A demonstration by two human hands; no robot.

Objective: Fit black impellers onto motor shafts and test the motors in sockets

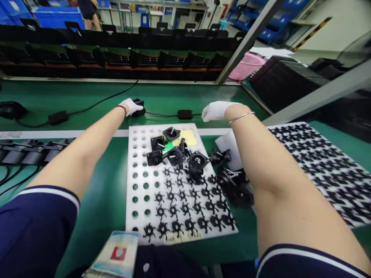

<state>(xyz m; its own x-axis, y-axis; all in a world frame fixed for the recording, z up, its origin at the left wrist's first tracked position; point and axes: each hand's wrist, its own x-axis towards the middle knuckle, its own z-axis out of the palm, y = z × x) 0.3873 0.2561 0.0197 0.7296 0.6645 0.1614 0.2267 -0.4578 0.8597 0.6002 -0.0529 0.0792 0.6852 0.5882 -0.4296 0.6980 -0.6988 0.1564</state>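
The left hand, in a white glove, is reaching onto a small black corded unit at the middle of the far bench edge; its fingers are lying close together against the unit, though how firmly they are gripping I cannot tell; the right hand, also gloved, is stretching out open and flat, holding nothing, just right of a black inline adapter sitting on a thin black cable; a white perforated board is lying on the green bench mat at lower centre, between the arms; black square flanged housings are clustering on its upper part around a yellow note, while rows of small black impellers are filling its lower part; a heap of black parts is sitting just right of the board, partly behind the right forearm; further right, a white sheet printed or covered in black shapes is blurring at the frame's edge; at the bottom, an ID badge is hanging from the person's front.
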